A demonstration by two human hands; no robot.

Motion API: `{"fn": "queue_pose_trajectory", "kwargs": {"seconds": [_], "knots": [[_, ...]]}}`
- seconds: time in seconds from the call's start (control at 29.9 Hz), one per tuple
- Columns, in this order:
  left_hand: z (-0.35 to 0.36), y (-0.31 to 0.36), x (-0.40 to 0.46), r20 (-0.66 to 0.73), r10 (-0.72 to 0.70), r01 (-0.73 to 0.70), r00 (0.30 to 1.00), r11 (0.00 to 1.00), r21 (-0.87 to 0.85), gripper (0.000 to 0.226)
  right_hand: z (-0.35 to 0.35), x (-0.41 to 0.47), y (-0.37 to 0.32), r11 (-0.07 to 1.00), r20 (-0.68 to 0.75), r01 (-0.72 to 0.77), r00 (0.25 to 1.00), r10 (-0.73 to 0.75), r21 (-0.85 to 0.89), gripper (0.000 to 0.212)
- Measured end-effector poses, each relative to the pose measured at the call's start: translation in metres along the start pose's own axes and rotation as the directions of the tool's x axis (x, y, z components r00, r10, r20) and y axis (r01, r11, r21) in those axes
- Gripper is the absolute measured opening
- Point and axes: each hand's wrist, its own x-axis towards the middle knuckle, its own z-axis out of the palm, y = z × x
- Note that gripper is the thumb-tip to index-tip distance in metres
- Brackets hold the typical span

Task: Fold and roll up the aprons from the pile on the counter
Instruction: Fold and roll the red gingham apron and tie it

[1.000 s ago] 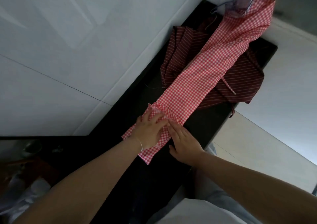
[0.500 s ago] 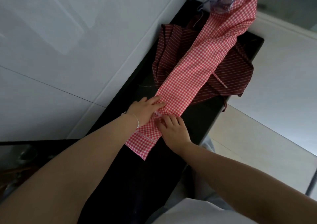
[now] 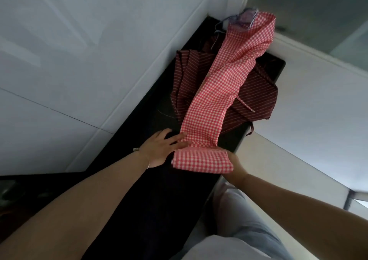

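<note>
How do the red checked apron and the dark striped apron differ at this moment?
The red checked apron is folded into a long narrow strip; the dark striped apron lies loosely crumpled. The checked one lies on top, the striped one beneath it. The left hand and right hand are rolling up the checked apron's near end; neither touches the striped one. Both lie on the black counter.

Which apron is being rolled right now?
The red gingham apron: its near end is rolled between the left hand and right hand. The dark striped apron lies untouched beneath.
</note>
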Motion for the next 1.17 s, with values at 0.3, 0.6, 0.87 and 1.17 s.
{"fn": "queue_pose_trajectory", "kwargs": {"seconds": [0.3, 0.6, 0.87, 1.17], "knots": [[-0.021, 0.044, 0.011, -0.100, -0.491, 0.246, 0.865, 0.589, -0.770, 0.037, 0.018, 0.016, -0.030, 0.954, -0.199, -0.209, 0.947, 0.252, 0.213, 0.043], [-0.014, 0.065, 0.019, -0.178, -0.665, 0.376, 0.725, 0.599, -0.707, 0.017, 0.019, 0.026, -0.030, 0.859, -0.071, -0.424, 0.885, 0.461, 0.288, 0.046], [-0.030, 0.063, 0.074, -0.314, -0.151, 0.088, 0.937, 0.974, -0.206, 0.068, 0.012, 0.039, -0.038, 0.819, 0.066, -0.518, 0.852, 0.519, 0.248, 0.038], [-0.011, 0.061, 0.093, -0.374, -0.157, 0.074, 0.914, 0.971, -0.227, 0.079, -0.032, 0.052, -0.042, 0.941, -0.377, -0.334, 0.865, 0.331, 0.058, 0.054]]}}
